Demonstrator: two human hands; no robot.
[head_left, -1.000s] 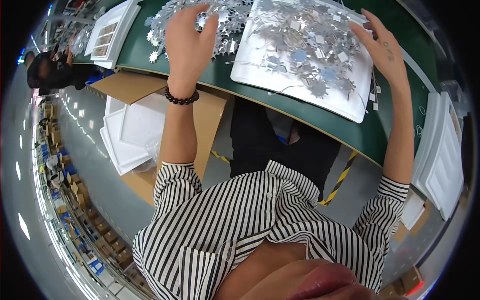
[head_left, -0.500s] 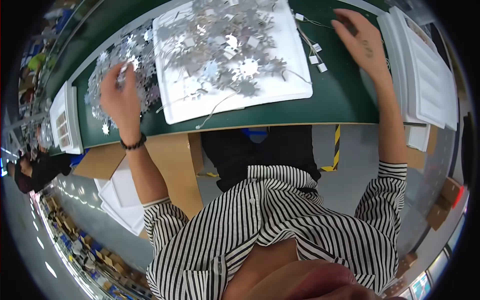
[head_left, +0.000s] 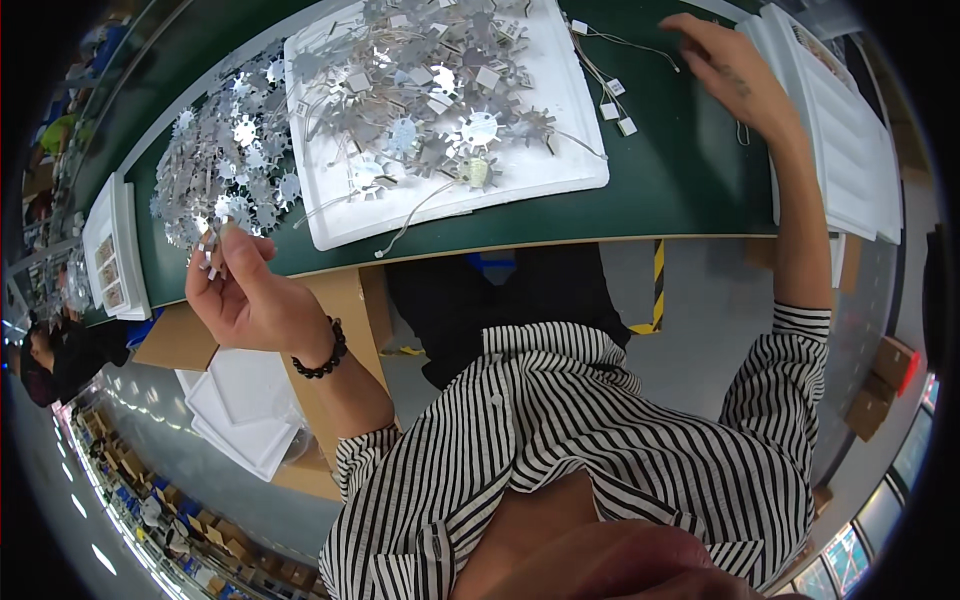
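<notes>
Raised at the near left edge of the table, my left hand (head_left: 245, 290) pinches a small silver toothed metal plate (head_left: 211, 254) between thumb and fingertips. Beyond it lies a heap of similar shiny toothed plates (head_left: 235, 150). A white foam tray (head_left: 345, 215) in the middle carries a pile of toothed plates with thin wires and white connectors (head_left: 487, 76). On the right, over the green tabletop (head_left: 680, 185), my right hand (head_left: 740, 80) is open with thumb and fingers apart, holding nothing visible. Several wires with white connectors (head_left: 616, 88) lie between it and the tray.
Stacked white foam trays (head_left: 835, 130) stand at the right end of the table. Another white tray (head_left: 107, 250) with small parts sits at the left end. Below the table edge are an open cardboard box (head_left: 345, 310) and white foam sheets (head_left: 240, 410). Another person (head_left: 70, 350) is far left.
My left hand has come back from the plate heap toward me, with a toothed plate in its fingers. The right hand has shifted slightly, still open. The view has moved a little.
</notes>
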